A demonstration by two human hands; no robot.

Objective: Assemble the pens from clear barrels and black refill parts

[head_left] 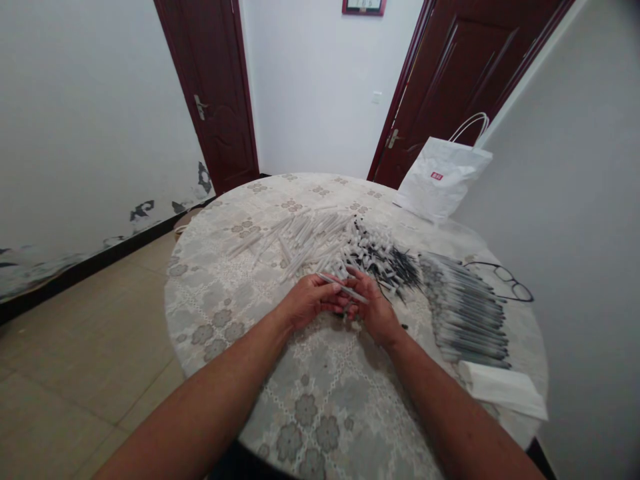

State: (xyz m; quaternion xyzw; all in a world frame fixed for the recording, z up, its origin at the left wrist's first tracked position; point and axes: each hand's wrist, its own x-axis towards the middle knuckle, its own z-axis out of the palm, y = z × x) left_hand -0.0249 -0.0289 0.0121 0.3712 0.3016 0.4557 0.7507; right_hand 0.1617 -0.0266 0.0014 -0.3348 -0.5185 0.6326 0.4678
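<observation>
Near the middle of the table, my two hands are close together around a slim translucent pen. My left hand pinches it, thumb on top, towards its upper left end. The pen's lower right end lies against my right hand, whose fingers are curled beneath it. Small pale bits show by the right fingertips, too blurred to name. Just beyond my hands are a loose pile of clear pen barrels and a heap of dark-tipped refills with white ends.
Rows of grey pens lie to the right, beside black-framed glasses. A folded white paper packet sits near the right edge. A white paper bag stands at the back right of the round, cloth-covered table.
</observation>
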